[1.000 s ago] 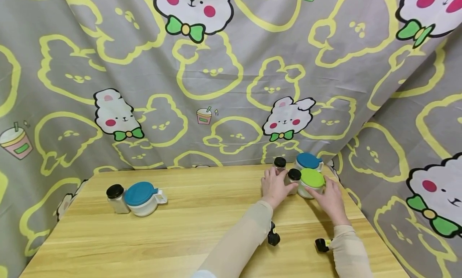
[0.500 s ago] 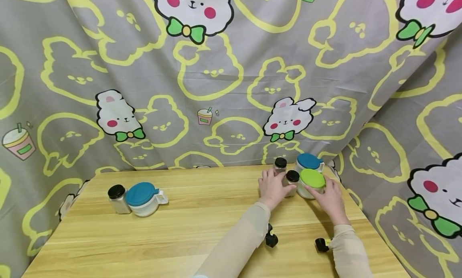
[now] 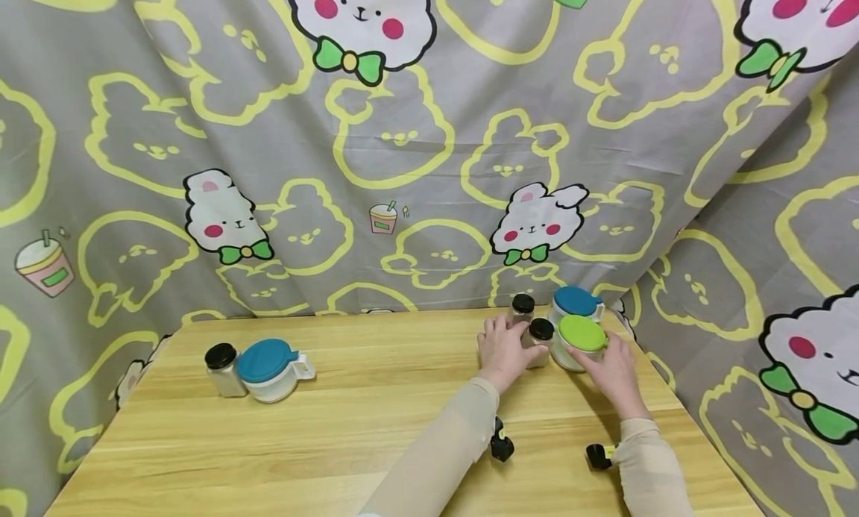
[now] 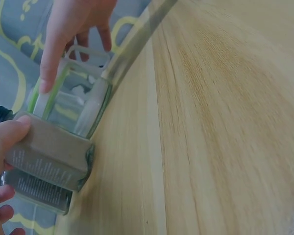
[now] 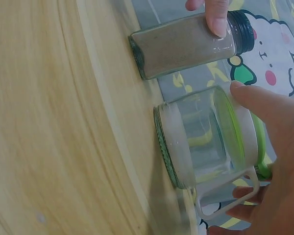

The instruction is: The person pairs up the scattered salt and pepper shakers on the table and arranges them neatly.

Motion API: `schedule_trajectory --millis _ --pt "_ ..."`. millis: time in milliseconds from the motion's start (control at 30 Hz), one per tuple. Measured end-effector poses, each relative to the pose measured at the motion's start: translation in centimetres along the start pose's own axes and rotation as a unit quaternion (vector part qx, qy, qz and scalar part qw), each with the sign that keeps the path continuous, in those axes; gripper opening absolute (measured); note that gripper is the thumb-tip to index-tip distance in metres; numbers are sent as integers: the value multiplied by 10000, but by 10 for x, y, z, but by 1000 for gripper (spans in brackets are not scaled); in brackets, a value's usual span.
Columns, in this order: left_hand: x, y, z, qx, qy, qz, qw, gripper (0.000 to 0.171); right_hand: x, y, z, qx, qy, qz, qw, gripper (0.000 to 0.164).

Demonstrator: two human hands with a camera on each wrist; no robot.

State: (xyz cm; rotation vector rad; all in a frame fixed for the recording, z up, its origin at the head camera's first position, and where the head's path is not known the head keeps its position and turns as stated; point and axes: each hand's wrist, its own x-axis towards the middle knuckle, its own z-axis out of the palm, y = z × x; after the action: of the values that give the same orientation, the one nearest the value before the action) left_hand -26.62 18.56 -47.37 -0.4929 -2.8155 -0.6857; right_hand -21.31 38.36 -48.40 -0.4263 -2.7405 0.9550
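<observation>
At the right back of the table, my left hand (image 3: 502, 353) grips a square glass spice jar (image 3: 539, 351) with a black cap. Its thumb presses the near side, and grey-brown powder shows inside in the left wrist view. Just right of it, my right hand (image 3: 612, 371) holds a clear glass seasoning pot (image 5: 193, 132) by its white collar, thumb on one side and fingers by the white handle (image 5: 206, 215). The pot has a green lid (image 3: 581, 333). A narrow gap shows between jar and pot in the right wrist view.
Behind them stand another black-capped jar (image 3: 523, 306) and a blue-lidded pot (image 3: 574, 302). At the left are a black-capped jar (image 3: 225, 371) and a blue-lidded pot (image 3: 270, 371) side by side. A patterned curtain (image 3: 416, 166) borders the wooden table (image 3: 322, 450).
My left hand has shifted the spice jar slightly left, away from the green-lidded pot. My right hand stays on the pot in the same place.
</observation>
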Motion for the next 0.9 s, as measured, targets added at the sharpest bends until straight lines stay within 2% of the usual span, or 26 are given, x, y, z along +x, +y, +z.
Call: schedule_trajectory --millis 100,233,567,900 --pt "-1 -1 1 -7 16 -27 10000 60 0 0 3 223 -124 154 9996 105" --pt "-2 -3 3 -23 14 -47 10000 60 0 -1 5 268 -193 229 9992 106" --pt "-1 -7 2 -10 58 8 10000 61 1 -2 8 -192 181 41 9996 108" --pt "-1 -8 0 46 30 -44 10000 61 4 -3 4 -467 176 -47 9987 109"
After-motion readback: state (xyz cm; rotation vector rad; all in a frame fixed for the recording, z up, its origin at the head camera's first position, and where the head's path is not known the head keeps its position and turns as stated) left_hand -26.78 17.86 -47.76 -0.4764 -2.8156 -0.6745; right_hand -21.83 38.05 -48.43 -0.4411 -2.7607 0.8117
